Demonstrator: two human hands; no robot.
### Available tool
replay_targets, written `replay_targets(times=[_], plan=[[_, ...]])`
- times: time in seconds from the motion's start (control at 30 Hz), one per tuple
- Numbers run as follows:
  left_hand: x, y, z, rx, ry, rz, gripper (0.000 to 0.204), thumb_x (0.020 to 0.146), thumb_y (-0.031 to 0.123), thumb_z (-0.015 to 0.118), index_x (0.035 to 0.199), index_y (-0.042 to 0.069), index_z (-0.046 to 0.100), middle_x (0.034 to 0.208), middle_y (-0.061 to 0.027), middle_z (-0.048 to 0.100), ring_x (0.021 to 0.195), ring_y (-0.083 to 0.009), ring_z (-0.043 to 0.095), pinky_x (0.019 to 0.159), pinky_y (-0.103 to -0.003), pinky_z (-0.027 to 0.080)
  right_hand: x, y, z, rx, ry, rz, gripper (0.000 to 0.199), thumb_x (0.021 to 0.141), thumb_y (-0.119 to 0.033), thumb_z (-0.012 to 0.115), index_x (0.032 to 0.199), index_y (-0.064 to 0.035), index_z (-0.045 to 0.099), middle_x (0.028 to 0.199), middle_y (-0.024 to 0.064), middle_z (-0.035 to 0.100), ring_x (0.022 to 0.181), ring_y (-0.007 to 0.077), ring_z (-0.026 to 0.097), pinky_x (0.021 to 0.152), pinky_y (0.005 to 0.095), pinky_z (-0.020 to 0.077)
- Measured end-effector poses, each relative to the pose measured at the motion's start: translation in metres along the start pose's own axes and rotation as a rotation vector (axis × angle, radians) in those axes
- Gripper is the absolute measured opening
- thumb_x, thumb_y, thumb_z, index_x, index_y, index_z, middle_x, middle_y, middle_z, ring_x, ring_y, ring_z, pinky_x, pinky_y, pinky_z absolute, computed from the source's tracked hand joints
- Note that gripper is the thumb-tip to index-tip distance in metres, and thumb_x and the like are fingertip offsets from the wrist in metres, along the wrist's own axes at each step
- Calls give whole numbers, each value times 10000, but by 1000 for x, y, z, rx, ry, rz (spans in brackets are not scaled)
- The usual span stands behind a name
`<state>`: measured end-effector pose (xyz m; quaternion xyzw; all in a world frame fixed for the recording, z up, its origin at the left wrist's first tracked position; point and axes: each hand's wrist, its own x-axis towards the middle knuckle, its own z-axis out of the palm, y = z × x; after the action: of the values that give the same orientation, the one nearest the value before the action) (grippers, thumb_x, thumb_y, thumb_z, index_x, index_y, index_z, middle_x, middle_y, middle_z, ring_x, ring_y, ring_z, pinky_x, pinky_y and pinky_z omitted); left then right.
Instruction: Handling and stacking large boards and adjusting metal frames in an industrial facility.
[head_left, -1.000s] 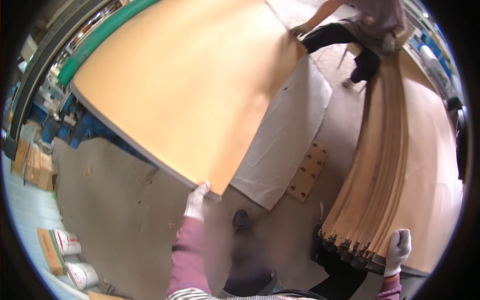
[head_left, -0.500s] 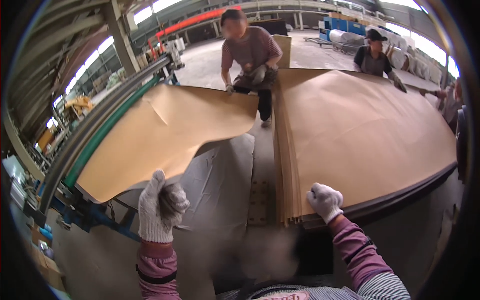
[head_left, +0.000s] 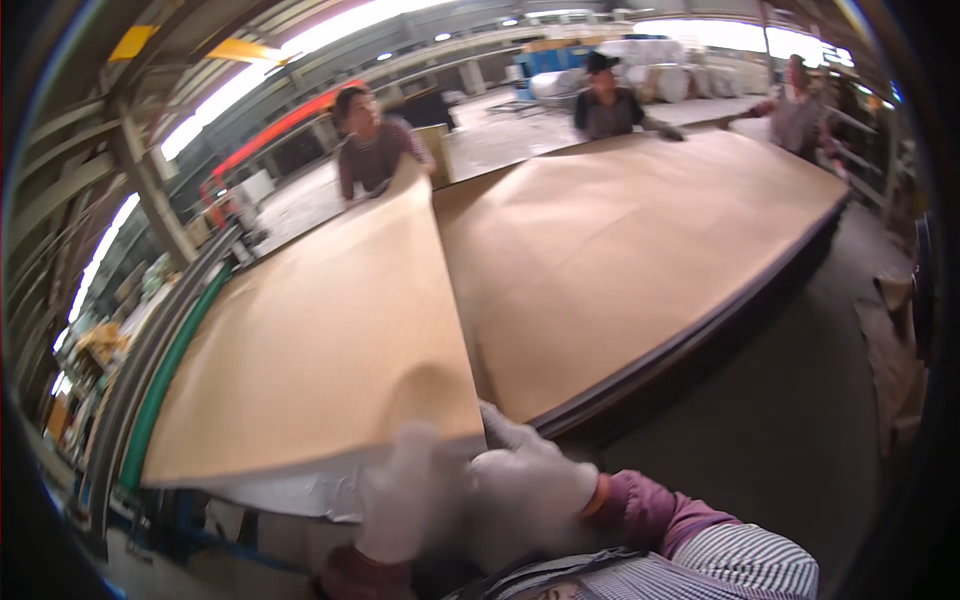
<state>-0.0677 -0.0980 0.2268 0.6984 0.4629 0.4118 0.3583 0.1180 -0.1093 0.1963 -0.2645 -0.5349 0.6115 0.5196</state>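
A large thin tan sheet (head_left: 330, 340) stretches from the green roller (head_left: 170, 390) on the left toward the stack of similar sheets (head_left: 630, 270) on the right. Its right edge overlaps that stack's left side. My right hand (head_left: 540, 475), in a pale knit glove, closes on the sheet's near right corner. My left hand (head_left: 400, 495), gloved too, is at the sheet's near edge; motion smears its fingers, so I cannot make out its grip. Across from me a co-worker (head_left: 375, 150) is at the sheet's raised far corner.
Grey wrinkled film (head_left: 300, 492) shows beneath the sheet's near edge. The stack has a dark lower edge (head_left: 690, 335). Two more people, one in a dark cap (head_left: 605, 105) and another (head_left: 797, 115), stand beyond the stack. A brown sheet piece (head_left: 890, 350) hangs at far right.
The tan sheet has moved right and spread flatter, its edge now over the stack. My right hand has left the stack's corner for the sheet's corner. The view has turned right.
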Motion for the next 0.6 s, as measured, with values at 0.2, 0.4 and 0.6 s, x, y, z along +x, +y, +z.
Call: replay_targets(times=[0.2, 0.4, 0.6], plan=[[-24, -10, 65, -375, -194, -246, 331, 953, 321, 553, 995, 11, 660, 760, -113, 687, 620, -215, 664, 537, -333, 541, -28, -5, 11, 126, 593, 555, 437, 938, -290, 541, 1288, -30, 509, 1031, 57, 646, 963, 122, 576, 855, 272, 462], [-46, -120, 47, -1069, -264, -708, 460, 959, 402, 512, 1017, -34, 645, 864, -161, 700, 728, -287, 691, 699, -433, 588, -71, 25, -56, -485, 635, 172, 477, 917, -186, 467, 1366, -27, 429, 813, 61, 627, 582, 114, 552, 556, 276, 482], [-59, -141, -51, -922, 462, -588, 328, 931, 349, 582, 1000, 31, 616, 758, -94, 669, 574, -232, 635, 527, -336, 543, -91, 31, -116, -473, 828, 11, 466, 880, -124, 512, 1314, 39, 468, 667, 16, 549, 526, 77, 504, 479, 243, 441]])
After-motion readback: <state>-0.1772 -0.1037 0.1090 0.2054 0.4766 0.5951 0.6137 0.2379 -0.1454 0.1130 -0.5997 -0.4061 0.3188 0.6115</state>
